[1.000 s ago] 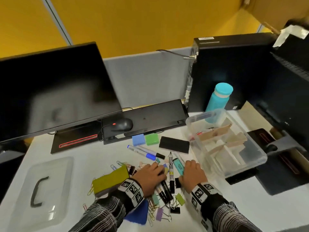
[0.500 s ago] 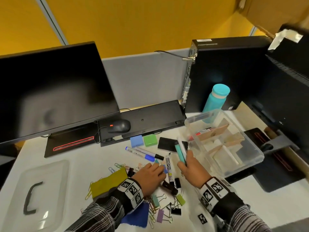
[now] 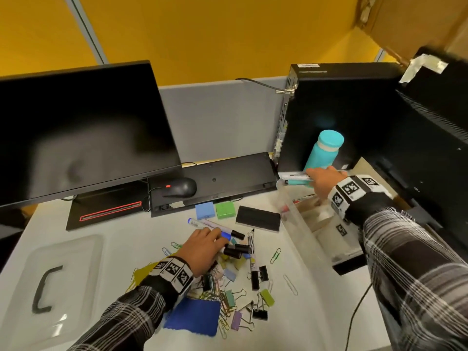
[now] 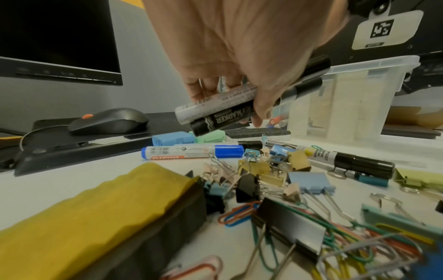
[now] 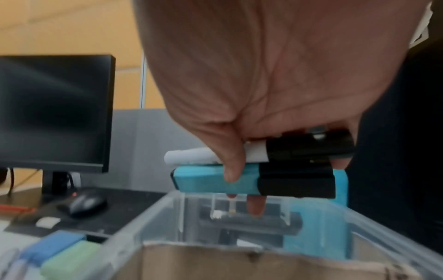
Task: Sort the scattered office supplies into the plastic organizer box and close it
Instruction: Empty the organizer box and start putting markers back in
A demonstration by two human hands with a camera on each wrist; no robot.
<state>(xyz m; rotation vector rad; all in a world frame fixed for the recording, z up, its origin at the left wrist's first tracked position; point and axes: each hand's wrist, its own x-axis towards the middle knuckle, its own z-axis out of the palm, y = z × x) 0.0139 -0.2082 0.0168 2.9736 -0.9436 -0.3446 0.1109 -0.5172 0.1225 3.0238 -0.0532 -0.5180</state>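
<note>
Two pens, one white (image 5: 191, 155) and one teal (image 5: 215, 179), are clamped in the right hand (image 3: 323, 182) above the organizer box (image 3: 298, 224). Two markers (image 4: 215, 113) are gripped by the left hand (image 3: 202, 249) over the counter (image 3: 126, 236); binder clips are too tangled to count.

Left hand (image 3: 202, 249): low at 6 o'clock, palm down, fingers pointing to 1 o'clock, curled round two markers (image 4: 230, 106).
Left forearm: plaid sleeve, tagged wristband, running in from 7 o'clock.
Right hand (image 3: 323, 182): stretched out to 2 o'clock, fingers curled, thumb (image 5: 230, 161) clamping a white pen (image 5: 191, 155) and teal highlighter (image 5: 215, 178), both lying level.
Right forearm: plaid sleeve, tagged wristband, coming in from 4 o'clock.
</note>
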